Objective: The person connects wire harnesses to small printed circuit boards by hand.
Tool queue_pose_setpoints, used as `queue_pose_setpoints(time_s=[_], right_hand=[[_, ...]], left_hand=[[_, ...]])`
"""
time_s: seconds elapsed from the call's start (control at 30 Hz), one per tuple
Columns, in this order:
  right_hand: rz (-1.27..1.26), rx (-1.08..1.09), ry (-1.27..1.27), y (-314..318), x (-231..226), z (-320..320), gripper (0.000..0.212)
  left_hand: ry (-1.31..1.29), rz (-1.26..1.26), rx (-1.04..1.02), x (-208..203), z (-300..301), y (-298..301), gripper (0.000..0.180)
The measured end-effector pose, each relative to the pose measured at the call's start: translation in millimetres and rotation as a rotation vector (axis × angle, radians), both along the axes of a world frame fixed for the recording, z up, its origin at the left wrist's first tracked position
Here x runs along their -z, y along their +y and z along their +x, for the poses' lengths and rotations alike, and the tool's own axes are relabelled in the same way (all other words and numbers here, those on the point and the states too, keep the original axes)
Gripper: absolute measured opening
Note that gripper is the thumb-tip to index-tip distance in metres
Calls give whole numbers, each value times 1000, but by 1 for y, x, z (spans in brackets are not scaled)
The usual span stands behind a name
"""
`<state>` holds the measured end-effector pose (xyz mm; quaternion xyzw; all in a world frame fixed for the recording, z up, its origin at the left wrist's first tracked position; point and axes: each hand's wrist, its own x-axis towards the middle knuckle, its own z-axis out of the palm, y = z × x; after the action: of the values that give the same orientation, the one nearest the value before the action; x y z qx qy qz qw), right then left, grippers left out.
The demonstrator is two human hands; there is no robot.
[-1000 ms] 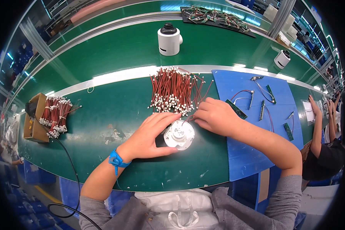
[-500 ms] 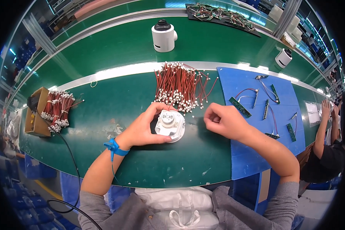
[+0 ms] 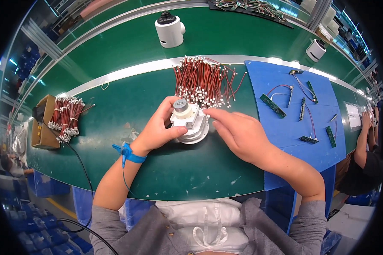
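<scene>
My left hand (image 3: 156, 127) is wrapped around a white round plastic housing (image 3: 195, 134) with a small silver motor (image 3: 181, 106) on top. It holds the housing tilted just above the green bench, fingers behind and thumb across the front. From the right, my right hand (image 3: 242, 136) reaches in with its index finger stretched to the housing's upper right edge and its thumb apart below. Nothing shows between those fingers; the fingertip partly hides the spot it touches. Right behind the housing lies a pile of red-and-black wire leads (image 3: 204, 80) with white connectors.
Bundled leads (image 3: 66, 119) sit at a cardboard box (image 3: 44, 123) on the left. Several wired green circuit boards (image 3: 273, 106) lie on a blue sheet (image 3: 281, 148) at right. White cylindrical devices (image 3: 170, 34) stand behind. A black cord (image 3: 78, 163) hangs left. Another person's hands (image 3: 366, 121) work far right.
My right hand has come left from beside the housing to touch its edge, its index finger now stretched out. The housing has tipped, so the motor's side shows.
</scene>
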<state>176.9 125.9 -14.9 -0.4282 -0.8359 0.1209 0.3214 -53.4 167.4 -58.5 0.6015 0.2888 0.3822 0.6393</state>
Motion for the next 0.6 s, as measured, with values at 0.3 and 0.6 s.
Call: queue_pose_setpoints(time_s=[0.3,0.6], right_hand=[[78,-20,52,3,8,-12,16],[-223,25,169,1,1,-17,12]], left_hand=[[1,58,25,6,-2,0,66],[7,59,16,8,-8,2,66]])
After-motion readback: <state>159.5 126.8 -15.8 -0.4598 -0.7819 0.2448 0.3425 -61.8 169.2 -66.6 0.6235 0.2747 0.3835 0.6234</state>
